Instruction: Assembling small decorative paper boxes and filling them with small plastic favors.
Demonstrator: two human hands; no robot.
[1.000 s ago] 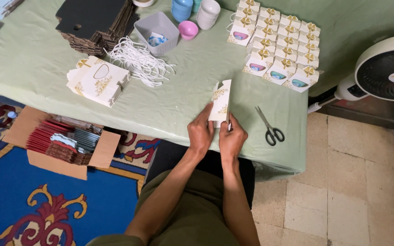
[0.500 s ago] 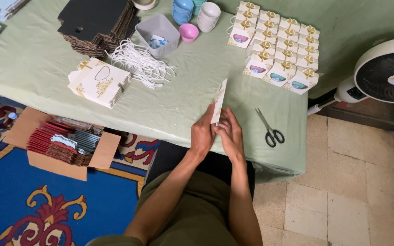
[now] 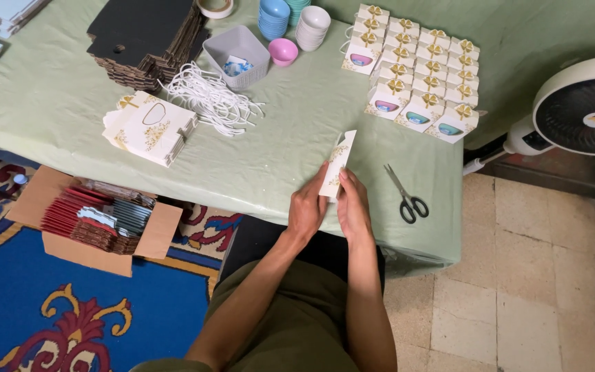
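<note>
On the green-clothed table (image 3: 70,103) my left hand (image 3: 308,210) and right hand (image 3: 354,210) both pinch a flat white-and-gold carton (image 3: 337,164); light, creasable card, I judge; best held by its lower edges.

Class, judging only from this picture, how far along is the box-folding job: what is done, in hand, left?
Done: assembled gift boxes stand in rows at the table's far right. In hand: the left hand and right hand hold one flat box blank upright. Left: a stack of flat blanks, white cords and stacked bowls remain unused.
</note>
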